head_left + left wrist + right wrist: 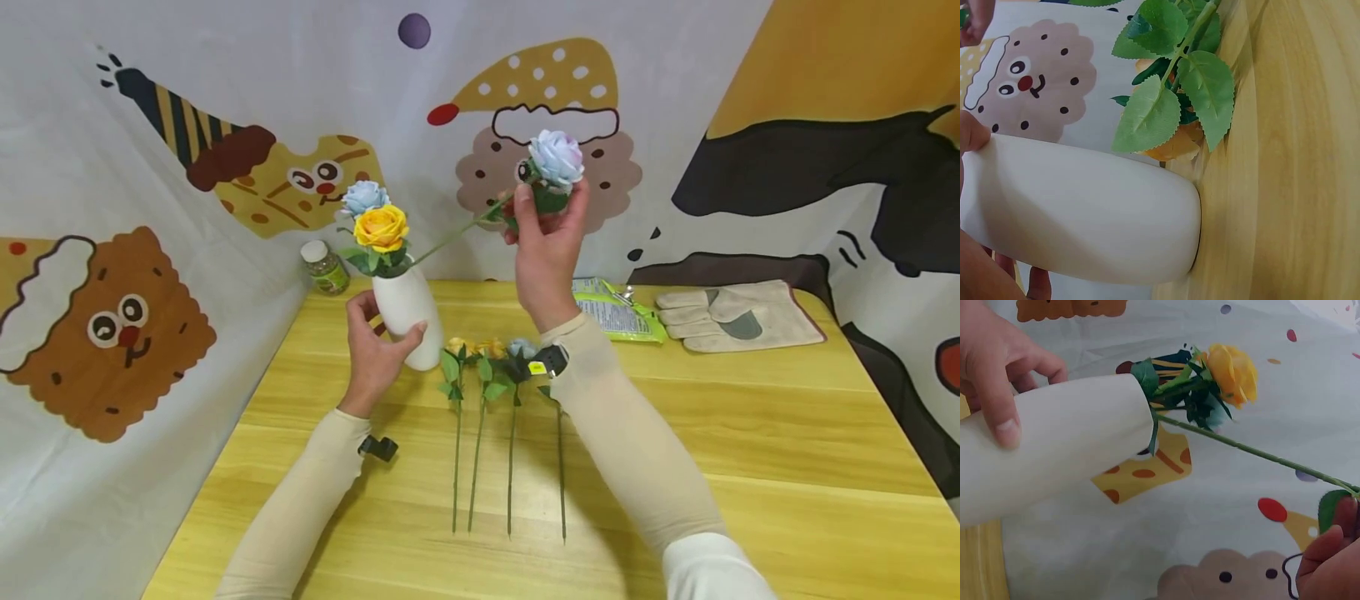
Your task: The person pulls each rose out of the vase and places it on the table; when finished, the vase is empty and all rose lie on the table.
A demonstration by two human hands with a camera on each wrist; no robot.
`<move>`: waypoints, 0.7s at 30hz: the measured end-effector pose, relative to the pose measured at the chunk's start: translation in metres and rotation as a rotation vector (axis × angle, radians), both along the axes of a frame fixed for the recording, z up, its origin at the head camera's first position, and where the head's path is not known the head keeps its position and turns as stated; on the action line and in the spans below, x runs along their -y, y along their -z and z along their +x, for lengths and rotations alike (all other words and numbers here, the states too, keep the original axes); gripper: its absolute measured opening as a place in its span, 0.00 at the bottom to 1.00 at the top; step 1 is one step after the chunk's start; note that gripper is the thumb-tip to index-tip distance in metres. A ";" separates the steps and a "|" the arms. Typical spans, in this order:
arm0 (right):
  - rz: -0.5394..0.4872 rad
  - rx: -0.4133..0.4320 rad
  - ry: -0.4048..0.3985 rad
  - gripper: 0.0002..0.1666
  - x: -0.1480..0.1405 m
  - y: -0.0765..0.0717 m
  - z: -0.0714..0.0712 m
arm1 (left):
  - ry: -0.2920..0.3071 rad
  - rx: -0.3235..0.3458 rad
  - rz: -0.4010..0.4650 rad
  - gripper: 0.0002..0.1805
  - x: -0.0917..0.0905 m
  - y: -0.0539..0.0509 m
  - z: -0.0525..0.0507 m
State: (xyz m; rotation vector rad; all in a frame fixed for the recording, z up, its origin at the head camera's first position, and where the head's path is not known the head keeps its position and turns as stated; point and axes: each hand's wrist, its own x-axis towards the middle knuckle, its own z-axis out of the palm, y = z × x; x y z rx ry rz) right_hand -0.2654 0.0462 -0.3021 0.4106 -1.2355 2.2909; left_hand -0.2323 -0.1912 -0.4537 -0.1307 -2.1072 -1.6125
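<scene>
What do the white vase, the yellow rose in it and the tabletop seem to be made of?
White vase: probably matte ceramic, possibly plastic; smooth, softly shaded. Yellow rose: likely matte fabric; petals look soft and opaque. Tabletop: smooth wood or laminate, given its streaky grain.

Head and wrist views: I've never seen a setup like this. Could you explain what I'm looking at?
No robot here, just a person working bare-handed. The wide picture comes from a camera worn on the head. The others come from wrist cameras, left and right, so things there appear sideways. The left hand grips the vase, which has a yellow rose and a blue rose at its mouth. The right hand holds a pale rose near its bloom, the stem running to the vase's mouth. On the table lie four more stems; the right sleeve hides the top of one. Farther back are a jar, a packet and a glove.
</scene>
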 end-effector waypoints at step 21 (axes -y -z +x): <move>-0.218 0.095 -0.025 0.07 -0.048 0.009 0.009 | 0.023 -0.005 0.016 0.44 0.000 0.001 0.000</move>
